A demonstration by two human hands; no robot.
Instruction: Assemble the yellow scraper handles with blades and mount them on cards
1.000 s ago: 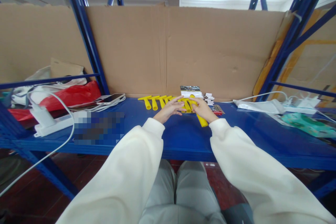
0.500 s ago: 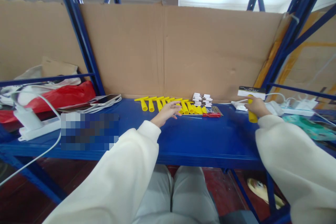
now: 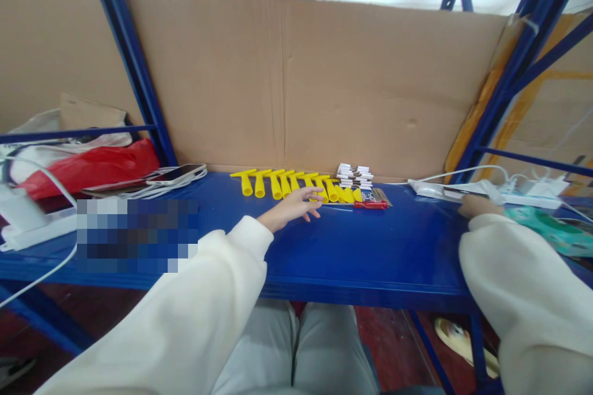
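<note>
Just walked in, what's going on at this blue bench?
One person is working with two hands. The left hand, fingers loosely spread, is by a row of yellow T-shaped pieces. The right hand is off by the white packet, blurred; can't tell if it holds anything. A red-handled screwdriver lies on the bench near the white stack.

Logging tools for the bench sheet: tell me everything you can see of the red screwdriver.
The screwdriver has a red handle, plastic by its look, and a thin, pale, metal-looking shaft. It lies on the blue tabletop, roughly crosswise, handle to the right and shaft to the left, just in front of the small yellow pieces. The left hand is beyond the shaft end, not gripping it. The tip's shape is too small to tell, as is whether the handle touches anything behind it.
</note>
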